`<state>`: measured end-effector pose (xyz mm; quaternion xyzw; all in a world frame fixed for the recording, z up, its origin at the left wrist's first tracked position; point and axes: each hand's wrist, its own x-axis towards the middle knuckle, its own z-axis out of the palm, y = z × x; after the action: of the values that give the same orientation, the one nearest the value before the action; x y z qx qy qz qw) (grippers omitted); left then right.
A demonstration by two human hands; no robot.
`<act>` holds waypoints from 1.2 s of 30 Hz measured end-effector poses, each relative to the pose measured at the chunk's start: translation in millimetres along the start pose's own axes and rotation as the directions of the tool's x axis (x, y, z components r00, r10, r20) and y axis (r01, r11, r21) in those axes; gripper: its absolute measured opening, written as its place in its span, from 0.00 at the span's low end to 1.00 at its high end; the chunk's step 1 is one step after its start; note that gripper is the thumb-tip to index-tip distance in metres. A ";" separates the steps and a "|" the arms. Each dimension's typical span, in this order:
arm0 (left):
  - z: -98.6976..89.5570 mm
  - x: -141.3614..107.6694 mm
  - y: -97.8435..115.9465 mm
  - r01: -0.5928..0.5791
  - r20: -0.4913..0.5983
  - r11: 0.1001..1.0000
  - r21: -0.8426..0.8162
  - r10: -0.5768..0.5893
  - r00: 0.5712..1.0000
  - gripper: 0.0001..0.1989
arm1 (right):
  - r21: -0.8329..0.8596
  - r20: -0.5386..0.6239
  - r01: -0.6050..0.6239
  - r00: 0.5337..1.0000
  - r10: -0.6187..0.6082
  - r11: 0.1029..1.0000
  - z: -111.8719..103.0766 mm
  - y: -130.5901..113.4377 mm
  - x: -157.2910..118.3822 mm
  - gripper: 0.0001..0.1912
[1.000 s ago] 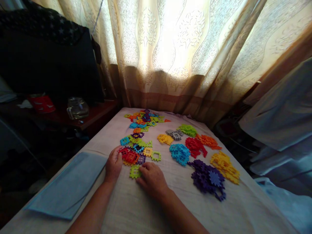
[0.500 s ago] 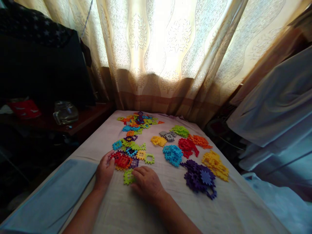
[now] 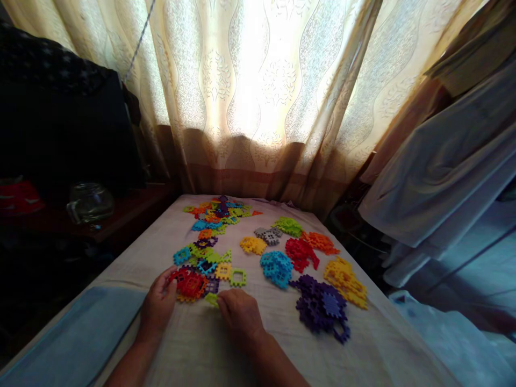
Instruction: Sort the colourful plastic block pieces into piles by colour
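Observation:
My right hand (image 3: pixel 242 312) pinches a lime-green toothed plastic building tile (image 3: pixel 212 299) by its right edge, tilted just above the sheet. My left hand (image 3: pixel 159 303) has its fingers bent at the left edge of some red window-shaped building tiles (image 3: pixel 189 283), thumb and fingertips against them. Orange-yellow tiles show under the red ones. A purple tile (image 3: pixel 212 285), a yellow tile (image 3: pixel 223 271) and a lime-green square frame tile (image 3: pixel 237 277) lie beside them. Farther back, a blue tile (image 3: pixel 181 256) and several green ones continue the cluster.
To the right lie colour-sorted heaps: purple (image 3: pixel 320 303), yellow (image 3: pixel 344 279), light blue (image 3: pixel 277 267), red (image 3: pixel 300 253), orange (image 3: pixel 320 243), green (image 3: pixel 287 226). A mixed pile (image 3: pixel 221 209) sits at the far end. A blue folded sheet (image 3: pixel 80 333) lies left; a glass jug (image 3: pixel 91 203) stands beyond.
My right hand has tilted the green tile up from lying flat, so it now shows nearly edge-on. My left hand stays at the red tiles. The whole view has shifted slightly.

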<state>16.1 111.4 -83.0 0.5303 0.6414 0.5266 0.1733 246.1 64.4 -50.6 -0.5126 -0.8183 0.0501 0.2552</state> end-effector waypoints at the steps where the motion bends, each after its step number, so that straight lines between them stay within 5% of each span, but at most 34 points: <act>1: 0.4 0.2 -0.6 -0.003 -0.003 1.000 0.002 0.003 1.000 0.24 | 0.022 -0.013 -0.060 0.998 0.060 0.998 -1.0 3.5 0.4 0.10; 7: -0.7 -1.2 3.6 0.004 0.021 1.000 0.012 -0.004 1.000 0.24 | 0.168 0.003 -0.234 0.971 0.237 0.958 -6.1 14.3 -2.5 0.19; 21: 2.0 -4.9 4.3 -0.033 0.021 0.999 -0.009 0.033 0.999 0.22 | -0.068 0.117 -0.269 0.954 0.276 0.961 -16.6 -7.3 -4.1 0.18; 29: 1.8 -4.0 5.2 -0.035 0.017 0.999 -0.030 0.035 0.999 0.22 | -0.040 0.071 -0.257 0.963 0.259 0.966 -16.0 2.0 -2.7 0.19; 36: 1.8 -4.1 6.3 -0.027 0.025 0.999 -0.022 0.028 0.999 0.22 | -0.081 -0.043 -0.370 0.929 0.368 0.925 -25.0 30.4 2.3 0.21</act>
<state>22.2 108.0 -79.7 0.5437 0.6261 0.5291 0.1798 281.8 76.2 -38.6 -0.6687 -0.7050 0.0544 0.2298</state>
